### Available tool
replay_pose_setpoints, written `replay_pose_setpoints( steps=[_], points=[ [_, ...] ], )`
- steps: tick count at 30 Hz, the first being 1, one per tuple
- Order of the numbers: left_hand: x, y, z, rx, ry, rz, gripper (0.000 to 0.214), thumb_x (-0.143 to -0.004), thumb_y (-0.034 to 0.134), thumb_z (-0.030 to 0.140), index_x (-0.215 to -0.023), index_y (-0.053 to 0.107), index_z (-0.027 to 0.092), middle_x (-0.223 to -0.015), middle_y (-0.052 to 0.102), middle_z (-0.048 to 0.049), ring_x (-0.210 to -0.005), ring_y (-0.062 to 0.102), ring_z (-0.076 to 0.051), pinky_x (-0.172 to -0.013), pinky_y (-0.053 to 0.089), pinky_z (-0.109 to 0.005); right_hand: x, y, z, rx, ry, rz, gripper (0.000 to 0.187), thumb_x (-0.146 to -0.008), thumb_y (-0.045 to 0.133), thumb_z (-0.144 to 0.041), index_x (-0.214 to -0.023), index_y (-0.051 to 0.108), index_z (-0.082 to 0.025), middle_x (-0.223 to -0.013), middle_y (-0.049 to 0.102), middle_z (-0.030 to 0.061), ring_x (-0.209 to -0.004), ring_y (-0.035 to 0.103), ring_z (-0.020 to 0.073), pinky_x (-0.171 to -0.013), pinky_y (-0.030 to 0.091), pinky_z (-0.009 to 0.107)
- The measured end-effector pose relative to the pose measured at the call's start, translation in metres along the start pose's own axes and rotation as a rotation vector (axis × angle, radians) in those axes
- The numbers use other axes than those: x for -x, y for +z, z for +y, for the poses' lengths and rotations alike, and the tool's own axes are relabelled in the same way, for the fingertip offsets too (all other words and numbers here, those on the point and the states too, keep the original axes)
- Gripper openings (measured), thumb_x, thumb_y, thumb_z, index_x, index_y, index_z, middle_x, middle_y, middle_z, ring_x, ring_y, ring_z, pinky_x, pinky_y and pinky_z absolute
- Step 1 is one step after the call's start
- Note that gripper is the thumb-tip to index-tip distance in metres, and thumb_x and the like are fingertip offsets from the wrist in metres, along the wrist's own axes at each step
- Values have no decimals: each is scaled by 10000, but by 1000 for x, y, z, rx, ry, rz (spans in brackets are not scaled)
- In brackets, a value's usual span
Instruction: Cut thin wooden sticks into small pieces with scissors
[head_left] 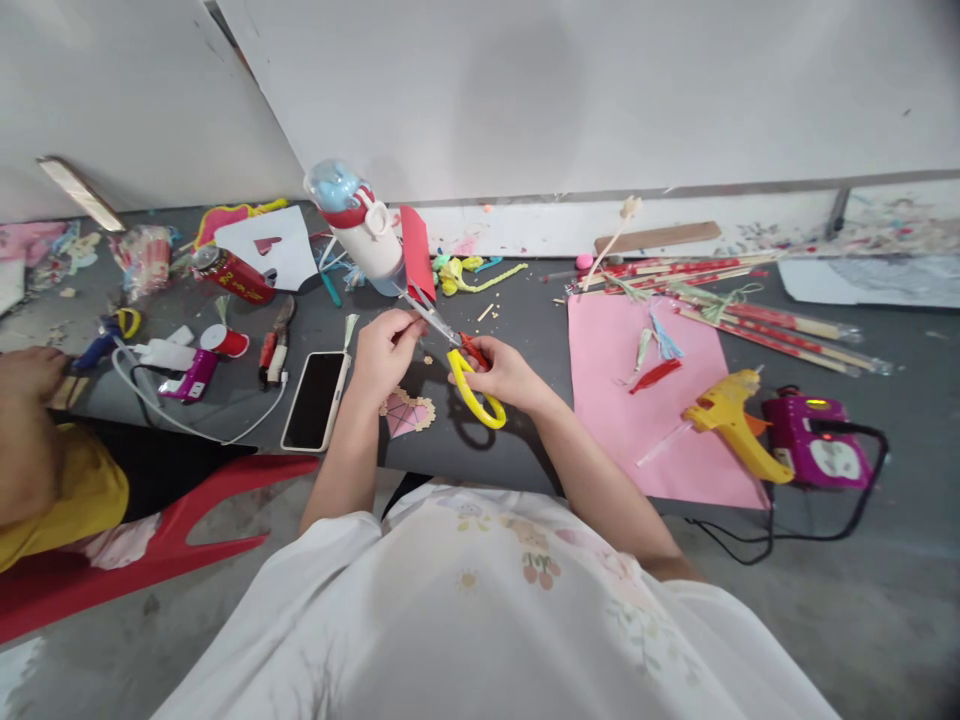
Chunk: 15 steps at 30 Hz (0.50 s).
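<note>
My right hand [495,375] is closed on a pair of scissors [478,392] with a yellow handle loop. Something red shows between that hand and the blades; I cannot tell whether it belongs to the handle. The blades point up and left, slightly apart. Close to their tips, my left hand [386,355] is pinched, and whatever sits between its fingers is too small to make out. Below the hands, a pink piece with a scalloped wooden edge [407,412] lies on the grey table [517,450]. A phone [315,400] rests left of my left wrist.
Behind the hands stand a water bottle [364,235] and red card [417,252]. Pink paper [637,360] at right bears tassels and a yellow glue gun [731,415], beside a purple box [817,440]. Red-wrapped sticks [787,335] lie behind. Another person's hand [34,372] is at left.
</note>
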<state>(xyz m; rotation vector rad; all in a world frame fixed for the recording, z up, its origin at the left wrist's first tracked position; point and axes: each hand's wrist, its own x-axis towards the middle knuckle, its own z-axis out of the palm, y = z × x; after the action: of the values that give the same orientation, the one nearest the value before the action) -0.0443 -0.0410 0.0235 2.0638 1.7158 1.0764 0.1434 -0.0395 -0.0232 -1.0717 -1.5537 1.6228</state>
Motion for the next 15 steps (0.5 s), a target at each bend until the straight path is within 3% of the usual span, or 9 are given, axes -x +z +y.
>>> replay_pose_setpoints(
  steps=[5,15],
  points=[
    [0,0,-2,-41,2,-6,171,-851,543,244,-749,671,193,-729,683,-10,-708,617,-129,-670,437,-236,0,1,2,26,-46,2,359,-673,656,-406,-883,531,-143,-677,418,-54,-591,380,83,-565,338,238],
    [2,-2,0,-62,-43,-93,215,-874,488,259,-777,661,175,-721,675,-10,-678,605,-122,-652,419,-216,4,0,-1,298,-75,43,323,-708,590,-434,-859,568,-149,-712,560,-13,-613,458,104,-591,351,236]
  ],
)
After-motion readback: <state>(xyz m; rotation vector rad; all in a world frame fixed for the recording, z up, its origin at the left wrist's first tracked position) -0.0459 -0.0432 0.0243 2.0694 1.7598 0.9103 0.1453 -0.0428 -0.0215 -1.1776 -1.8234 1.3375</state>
